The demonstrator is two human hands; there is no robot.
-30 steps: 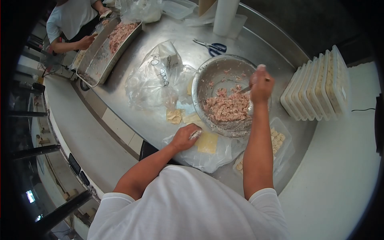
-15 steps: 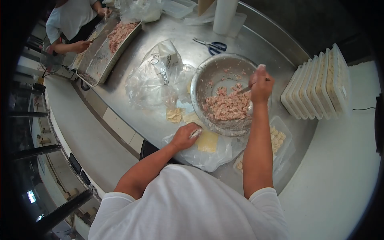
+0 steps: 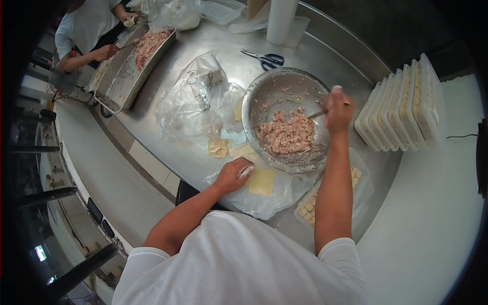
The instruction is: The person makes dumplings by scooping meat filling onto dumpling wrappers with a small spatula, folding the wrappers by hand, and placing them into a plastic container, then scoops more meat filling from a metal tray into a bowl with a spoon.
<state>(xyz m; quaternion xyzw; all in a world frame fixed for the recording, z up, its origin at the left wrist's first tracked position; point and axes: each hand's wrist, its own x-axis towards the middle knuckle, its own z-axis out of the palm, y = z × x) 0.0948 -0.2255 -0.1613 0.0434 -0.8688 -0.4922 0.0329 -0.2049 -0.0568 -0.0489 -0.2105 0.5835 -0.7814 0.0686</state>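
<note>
While R hand (image 3: 337,111) is gripping a utensil (image 3: 315,115) at meat mix (image 3: 287,133) in the bowl (image 3: 277,90), L hand (image 3: 233,176) (fingers curled, can't tell if holding) is resting by the wrapper (image 3: 261,182), where overfull scoops could be dropping bits.
</note>
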